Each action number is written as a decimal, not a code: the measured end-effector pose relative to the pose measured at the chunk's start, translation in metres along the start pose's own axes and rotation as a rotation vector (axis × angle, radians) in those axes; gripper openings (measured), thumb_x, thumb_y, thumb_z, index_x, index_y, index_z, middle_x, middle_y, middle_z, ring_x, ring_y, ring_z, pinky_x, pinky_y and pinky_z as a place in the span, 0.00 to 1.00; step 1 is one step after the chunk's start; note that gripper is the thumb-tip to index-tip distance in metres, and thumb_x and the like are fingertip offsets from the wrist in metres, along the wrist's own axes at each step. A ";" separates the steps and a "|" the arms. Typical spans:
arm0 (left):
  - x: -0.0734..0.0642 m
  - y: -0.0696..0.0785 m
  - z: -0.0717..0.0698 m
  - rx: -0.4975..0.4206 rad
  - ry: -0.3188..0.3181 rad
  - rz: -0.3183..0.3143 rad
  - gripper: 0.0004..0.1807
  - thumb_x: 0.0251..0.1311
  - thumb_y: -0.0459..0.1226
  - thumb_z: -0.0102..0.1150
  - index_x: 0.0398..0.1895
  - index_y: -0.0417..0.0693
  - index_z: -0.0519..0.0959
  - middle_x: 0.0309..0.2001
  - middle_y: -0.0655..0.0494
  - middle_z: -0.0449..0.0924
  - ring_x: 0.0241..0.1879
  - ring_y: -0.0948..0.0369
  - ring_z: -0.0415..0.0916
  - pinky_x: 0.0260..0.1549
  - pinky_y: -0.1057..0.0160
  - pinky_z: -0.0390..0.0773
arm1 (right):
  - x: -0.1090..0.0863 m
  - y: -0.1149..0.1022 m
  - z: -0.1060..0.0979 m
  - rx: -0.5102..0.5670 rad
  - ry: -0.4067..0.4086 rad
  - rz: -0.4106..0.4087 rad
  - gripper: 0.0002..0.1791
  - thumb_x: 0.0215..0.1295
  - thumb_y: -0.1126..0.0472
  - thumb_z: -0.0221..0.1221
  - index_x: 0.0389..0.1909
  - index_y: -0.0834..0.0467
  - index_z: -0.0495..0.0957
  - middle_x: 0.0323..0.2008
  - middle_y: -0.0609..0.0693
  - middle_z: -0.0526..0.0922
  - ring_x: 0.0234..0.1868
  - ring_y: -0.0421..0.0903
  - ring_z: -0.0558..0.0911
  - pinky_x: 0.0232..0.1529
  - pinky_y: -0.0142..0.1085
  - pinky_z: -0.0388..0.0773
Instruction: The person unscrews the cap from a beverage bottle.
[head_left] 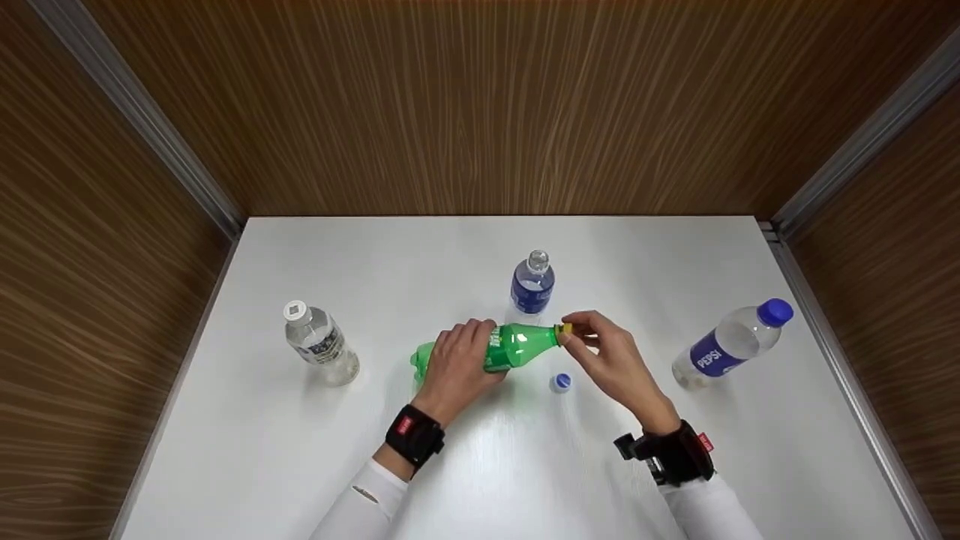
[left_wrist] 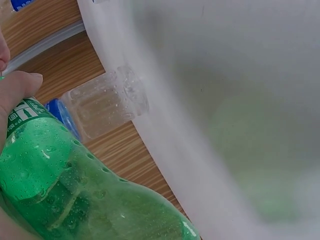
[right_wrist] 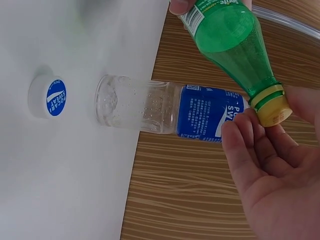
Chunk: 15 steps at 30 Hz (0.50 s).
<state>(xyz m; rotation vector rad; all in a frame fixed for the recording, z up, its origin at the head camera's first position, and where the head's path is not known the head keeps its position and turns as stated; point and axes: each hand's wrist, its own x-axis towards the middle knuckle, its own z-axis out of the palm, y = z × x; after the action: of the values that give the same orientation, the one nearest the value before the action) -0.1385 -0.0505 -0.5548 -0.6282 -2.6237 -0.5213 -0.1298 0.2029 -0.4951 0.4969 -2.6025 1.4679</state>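
Observation:
My left hand [head_left: 459, 369] grips a green Sprite bottle [head_left: 523, 343] round its body, holding it on its side above the white table with the neck to the right. At the neck, the thumb and fingers of my right hand [head_left: 616, 364] pinch the yellow cap [right_wrist: 274, 111], which sits on the mouth. Just behind the green bottle stands a clear Pocari Sweat bottle [head_left: 532, 291] with a blue label and an uncapped mouth. Its white and blue cap [right_wrist: 50, 97] lies on the table in front of the green bottle.
A clear bottle with a white cap [head_left: 324, 345] stands at the left of the white table [head_left: 420, 262]. On the right is a Pepsi bottle [head_left: 724, 349] with a blue cap. Wood-grain panels [head_left: 480, 105] enclose the table at the back and both sides.

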 end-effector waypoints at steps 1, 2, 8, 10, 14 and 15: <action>0.000 0.000 0.000 -0.006 -0.001 0.000 0.36 0.45 0.51 0.81 0.55 0.47 0.75 0.44 0.52 0.81 0.42 0.55 0.80 0.42 0.54 0.81 | 0.000 0.000 0.000 0.004 -0.004 0.000 0.15 0.71 0.63 0.65 0.53 0.66 0.80 0.44 0.52 0.85 0.47 0.48 0.85 0.52 0.48 0.84; 0.000 -0.001 0.000 -0.011 -0.002 -0.001 0.36 0.45 0.51 0.81 0.55 0.47 0.75 0.44 0.52 0.81 0.42 0.54 0.79 0.42 0.53 0.81 | 0.000 0.000 0.000 0.009 -0.006 -0.001 0.15 0.71 0.63 0.65 0.53 0.66 0.80 0.45 0.52 0.85 0.47 0.48 0.85 0.52 0.48 0.84; -0.001 -0.003 0.000 -0.038 -0.003 -0.018 0.37 0.44 0.49 0.82 0.55 0.46 0.75 0.45 0.51 0.81 0.42 0.54 0.79 0.41 0.53 0.81 | -0.001 0.002 -0.001 0.047 -0.014 -0.013 0.15 0.71 0.64 0.65 0.54 0.66 0.80 0.47 0.52 0.85 0.51 0.48 0.85 0.54 0.44 0.83; -0.001 -0.004 -0.001 -0.044 -0.002 -0.022 0.37 0.44 0.49 0.82 0.56 0.46 0.75 0.45 0.51 0.81 0.41 0.54 0.80 0.41 0.53 0.81 | -0.001 0.002 -0.002 0.054 -0.009 -0.016 0.15 0.70 0.65 0.65 0.54 0.65 0.81 0.47 0.52 0.85 0.50 0.47 0.85 0.54 0.44 0.83; -0.002 -0.005 -0.002 -0.062 -0.006 -0.033 0.36 0.45 0.49 0.81 0.56 0.46 0.75 0.45 0.51 0.82 0.41 0.54 0.80 0.40 0.53 0.81 | -0.001 0.002 -0.002 0.061 0.000 -0.015 0.14 0.71 0.64 0.65 0.54 0.64 0.81 0.46 0.51 0.85 0.49 0.46 0.85 0.54 0.46 0.83; -0.002 -0.005 -0.002 -0.067 -0.007 -0.035 0.36 0.46 0.49 0.81 0.56 0.46 0.75 0.45 0.51 0.82 0.42 0.54 0.80 0.40 0.53 0.81 | -0.002 0.002 -0.003 0.061 0.002 -0.015 0.14 0.71 0.64 0.65 0.54 0.64 0.81 0.46 0.51 0.85 0.49 0.46 0.85 0.54 0.46 0.83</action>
<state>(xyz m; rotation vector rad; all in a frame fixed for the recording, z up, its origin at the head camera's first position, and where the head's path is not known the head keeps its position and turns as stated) -0.1386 -0.0565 -0.5549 -0.6060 -2.6377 -0.6204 -0.1292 0.2067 -0.4960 0.5200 -2.5534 1.5464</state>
